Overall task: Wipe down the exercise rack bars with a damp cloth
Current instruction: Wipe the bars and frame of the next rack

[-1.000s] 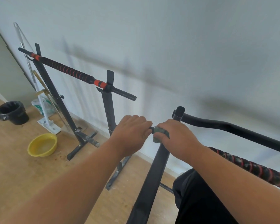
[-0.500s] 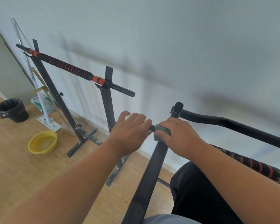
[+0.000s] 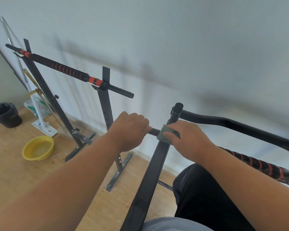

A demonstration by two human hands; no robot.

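Note:
A near bar with black and red spiral grip runs from the right to a threaded end beside a black upright post. My left hand grips that threaded end, fingers curled over it. My right hand holds a grey-green cloth wrapped on the bar just right of the thread, at the post. A second black and red bar lies on a far rack by the wall.
A curved black handle bar extends right from the post top. On the wooden floor at left stand a yellow basin, a black bin and a white stand. The white wall is close behind.
My left hand's fingers have curled down round the threaded end. A short stretch of thread now shows between my hands. The view has shifted slightly.

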